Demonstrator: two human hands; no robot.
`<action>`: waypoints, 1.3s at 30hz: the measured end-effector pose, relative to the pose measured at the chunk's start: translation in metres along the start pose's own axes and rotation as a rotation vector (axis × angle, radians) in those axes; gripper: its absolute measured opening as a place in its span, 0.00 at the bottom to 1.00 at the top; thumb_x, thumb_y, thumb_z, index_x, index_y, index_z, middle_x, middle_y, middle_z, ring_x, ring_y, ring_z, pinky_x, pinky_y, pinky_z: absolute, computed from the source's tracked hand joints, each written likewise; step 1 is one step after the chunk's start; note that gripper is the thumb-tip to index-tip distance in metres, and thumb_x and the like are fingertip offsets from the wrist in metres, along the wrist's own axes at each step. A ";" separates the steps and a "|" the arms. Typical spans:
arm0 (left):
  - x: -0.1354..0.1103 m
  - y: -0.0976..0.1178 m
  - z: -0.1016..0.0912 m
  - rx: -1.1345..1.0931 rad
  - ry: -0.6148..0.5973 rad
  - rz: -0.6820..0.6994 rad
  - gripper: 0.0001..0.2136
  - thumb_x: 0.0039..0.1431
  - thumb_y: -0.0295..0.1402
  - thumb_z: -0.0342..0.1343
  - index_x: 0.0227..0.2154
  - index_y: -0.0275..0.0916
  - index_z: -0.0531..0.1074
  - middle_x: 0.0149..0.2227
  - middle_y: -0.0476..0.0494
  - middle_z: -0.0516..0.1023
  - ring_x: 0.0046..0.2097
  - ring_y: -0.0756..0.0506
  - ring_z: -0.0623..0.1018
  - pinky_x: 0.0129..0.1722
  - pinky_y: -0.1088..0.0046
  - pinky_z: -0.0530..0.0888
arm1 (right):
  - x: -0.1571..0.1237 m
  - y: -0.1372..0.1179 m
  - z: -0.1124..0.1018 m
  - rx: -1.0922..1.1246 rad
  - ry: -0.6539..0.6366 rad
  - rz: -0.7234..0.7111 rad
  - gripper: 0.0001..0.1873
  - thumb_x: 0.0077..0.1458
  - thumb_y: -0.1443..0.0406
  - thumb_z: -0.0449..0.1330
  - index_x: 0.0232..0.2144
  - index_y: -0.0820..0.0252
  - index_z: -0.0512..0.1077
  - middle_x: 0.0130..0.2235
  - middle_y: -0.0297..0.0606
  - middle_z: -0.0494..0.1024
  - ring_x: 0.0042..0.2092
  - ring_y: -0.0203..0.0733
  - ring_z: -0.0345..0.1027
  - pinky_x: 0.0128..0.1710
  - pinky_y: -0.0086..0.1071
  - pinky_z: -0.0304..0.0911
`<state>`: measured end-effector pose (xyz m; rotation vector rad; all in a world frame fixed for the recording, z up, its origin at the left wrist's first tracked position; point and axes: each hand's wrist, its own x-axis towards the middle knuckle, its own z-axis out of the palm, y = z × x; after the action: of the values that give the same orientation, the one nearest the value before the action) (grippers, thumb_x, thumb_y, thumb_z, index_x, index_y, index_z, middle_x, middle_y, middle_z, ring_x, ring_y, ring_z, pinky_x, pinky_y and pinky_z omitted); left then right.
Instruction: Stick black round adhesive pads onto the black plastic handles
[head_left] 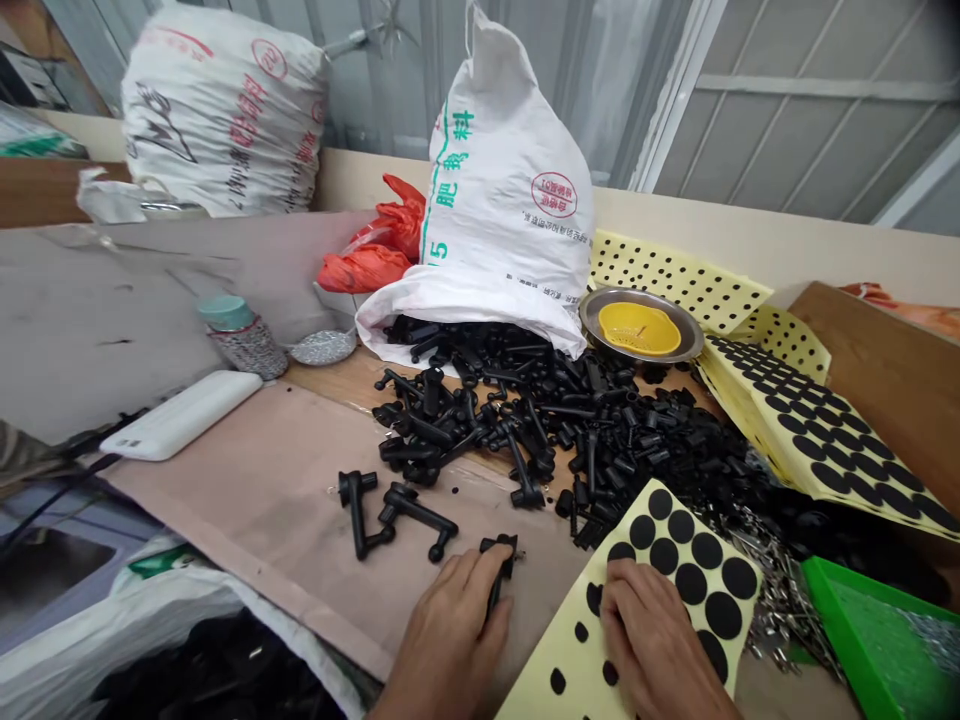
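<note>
My left hand (457, 625) is closed on a black plastic part (501, 560) at the near edge of the table. My right hand (654, 635) lies beside it on a yellow sheet of round black stickers (694, 560), fingers curled down onto the sheet among the dots. Two more black parts (394, 512) lie loose just left of the held one. A big pile of black plastic parts (570, 425) spills from a white sack (506, 215) beyond the hands.
More sticker sheets (817, 425) lie at the right, with a metal dish holding a yellow insert (640, 325). A green tray (885, 625) and small metal pieces (780, 590) sit near right. A white power bank (184, 412), a jar (241, 335) and an orange bag (375, 250) stand left.
</note>
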<state>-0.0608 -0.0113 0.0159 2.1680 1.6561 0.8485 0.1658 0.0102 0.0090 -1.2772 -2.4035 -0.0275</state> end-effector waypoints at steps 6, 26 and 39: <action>-0.001 0.001 -0.002 -0.065 0.022 -0.056 0.19 0.54 0.26 0.47 0.50 0.38 0.66 0.44 0.38 0.76 0.45 0.40 0.75 0.43 0.62 0.75 | -0.006 0.000 -0.007 0.086 -0.031 0.017 0.10 0.59 0.70 0.44 0.28 0.55 0.60 0.35 0.43 0.71 0.37 0.47 0.66 0.35 0.42 0.63; 0.019 0.045 0.001 -1.237 -0.410 -0.655 0.14 0.35 0.29 0.58 0.30 0.36 0.66 0.21 0.54 0.72 0.16 0.55 0.66 0.15 0.81 0.65 | -0.001 -0.011 -0.049 1.690 -0.257 0.633 0.10 0.46 0.57 0.62 0.24 0.58 0.70 0.48 0.45 0.70 0.50 0.54 0.66 0.50 0.46 0.59; 0.020 0.058 -0.006 -1.135 -0.516 -0.624 0.19 0.37 0.25 0.49 0.36 0.34 0.70 0.22 0.53 0.73 0.16 0.56 0.65 0.14 0.84 0.61 | 0.000 -0.017 -0.042 1.698 -0.268 0.653 0.10 0.46 0.58 0.63 0.21 0.58 0.71 0.42 0.40 0.68 0.39 0.44 0.65 0.47 0.40 0.60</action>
<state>-0.0154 -0.0102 0.0582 0.8983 1.0349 0.6754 0.1672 -0.0088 0.0503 -0.9521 -1.0933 1.9031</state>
